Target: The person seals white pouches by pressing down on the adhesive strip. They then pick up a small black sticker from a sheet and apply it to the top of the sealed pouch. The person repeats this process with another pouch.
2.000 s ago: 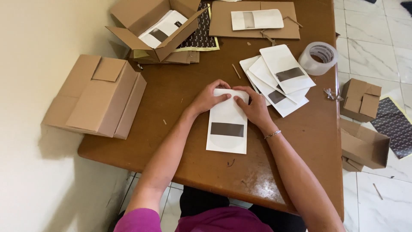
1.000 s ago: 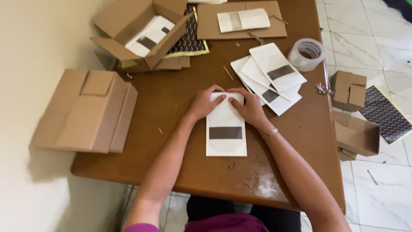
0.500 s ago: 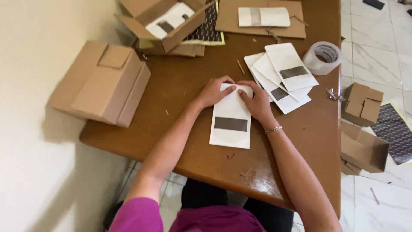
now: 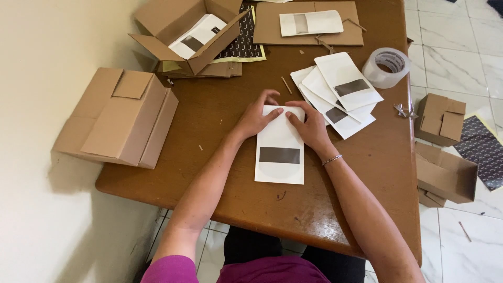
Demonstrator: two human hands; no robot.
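On wooden table: left hand, right hand, fingers flat pressing one white pouch; three pouches beside.

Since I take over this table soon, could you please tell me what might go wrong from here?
The white flat pouch with a dark window could crease unevenly, as the left hand and right hand press only its top edge. The roll of clear tape sits near the wooden table edge and might roll off.

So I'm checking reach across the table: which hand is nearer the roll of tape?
Right. The right hand rests on the white pouch's top edge, on the side toward the tape roll. The left hand presses the pouch's other corner, farther away.
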